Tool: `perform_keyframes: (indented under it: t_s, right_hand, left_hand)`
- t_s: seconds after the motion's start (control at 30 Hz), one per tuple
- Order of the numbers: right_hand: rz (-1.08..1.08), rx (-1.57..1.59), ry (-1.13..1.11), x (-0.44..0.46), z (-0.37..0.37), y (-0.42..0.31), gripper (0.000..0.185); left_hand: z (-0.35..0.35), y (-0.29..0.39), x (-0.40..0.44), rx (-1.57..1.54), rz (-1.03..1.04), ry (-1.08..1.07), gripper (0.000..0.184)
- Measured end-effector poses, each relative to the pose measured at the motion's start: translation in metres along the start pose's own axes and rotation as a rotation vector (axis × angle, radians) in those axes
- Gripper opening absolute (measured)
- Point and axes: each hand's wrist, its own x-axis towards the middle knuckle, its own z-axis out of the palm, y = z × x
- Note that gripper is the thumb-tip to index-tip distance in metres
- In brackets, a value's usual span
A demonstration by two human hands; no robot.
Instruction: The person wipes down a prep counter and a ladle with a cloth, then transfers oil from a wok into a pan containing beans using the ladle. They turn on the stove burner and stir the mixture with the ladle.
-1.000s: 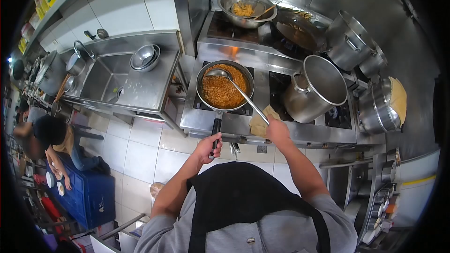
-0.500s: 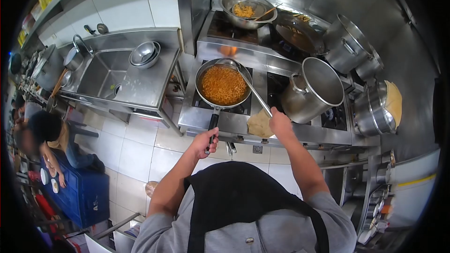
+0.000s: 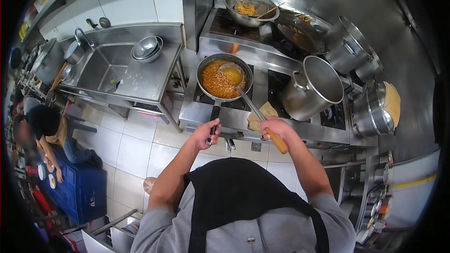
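My left hand (image 3: 207,133) is closed around the black handle (image 3: 215,112) of a round metal frying pan (image 3: 224,57), with the fingers curled and the thumb up near the top. The pan sits over a front burner of the stainless-steel stove (image 3: 188,116), and in it lies a mass of small orange-brown pieces in sauce (image 3: 216,85).

My right hand (image 3: 277,129) has a closed grip on a long steel ladle with a wooden end (image 3: 254,105), the wood jutting out below my fist. The bowl of the ladle is inside the pan, toward its right side, holding yellow-brown liquid (a few of the small pieces lie right against its rim).

A crumpled beige cloth (image 3: 268,110) rests on the stove's front edge, just beside my right hand. To the right of the pan, well apart from it, a tall, open steel pot (image 3: 296,101) leans. Behind, on the raised rear section, are a wide steel bowl (image 3: 238,18) with a strainer of yellow food (image 3: 246,8) in it and a large dark wok (image 3: 300,40). Off to my left, nested steel bowls (image 3: 146,48) sit beside the sink (image 3: 101,68); farther off, another person (image 3: 44,121) reaches over a blue plastic bin (image 3: 84,189).
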Motion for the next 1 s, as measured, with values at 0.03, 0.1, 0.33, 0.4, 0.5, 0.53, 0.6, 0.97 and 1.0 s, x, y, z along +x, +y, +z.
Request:
perform_keyframes:
  t_s: [0.03, 0.1, 0.33, 0.4, 0.5, 0.53, 0.6, 0.97, 1.0]
  right_hand:
    - [-0.001, 0.001, 0.0, -0.004, 0.003, 0.001, 0.015]
    - [-0.02, -0.021, 0.027, -0.011, 0.012, 0.005, 0.015]
    - [-0.092, -0.122, 0.078, -0.011, 0.016, 0.023, 0.012]
    - [-0.168, -0.342, 0.195, -0.031, 0.03, 0.011, 0.013]
    - [-0.255, -0.515, 0.26, -0.032, 0.024, 0.019, 0.014]
    - [-0.255, -0.511, 0.26, -0.031, 0.021, 0.02, 0.014]
    - [-0.302, -0.692, 0.374, -0.024, 0.015, 0.023, 0.02]
    - [-0.445, -1.142, 0.663, 0.007, -0.011, 0.016, 0.027]
    - [-0.428, -1.157, 0.668, 0.01, -0.012, 0.015, 0.028]
  left_hand:
    - [-0.002, -0.001, 0.001, 0.001, 0.0, 0.0, 0.032]
    - [-0.003, -0.003, 0.005, 0.035, -0.028, -0.036, 0.034]
    - [0.003, -0.012, 0.006, 0.03, -0.025, -0.054, 0.037]
    - [0.004, -0.019, 0.005, 0.04, -0.021, -0.047, 0.037]
    - [0.008, -0.019, 0.004, 0.059, -0.015, -0.051, 0.038]
    - [0.009, -0.017, 0.007, 0.062, -0.018, -0.049, 0.038]
    - [0.009, -0.011, 0.015, 0.021, -0.017, -0.063, 0.039]
    - [0.02, -0.016, 0.013, -0.007, -0.001, -0.016, 0.039]
    - [0.021, -0.017, 0.012, -0.013, 0.017, -0.011, 0.038]
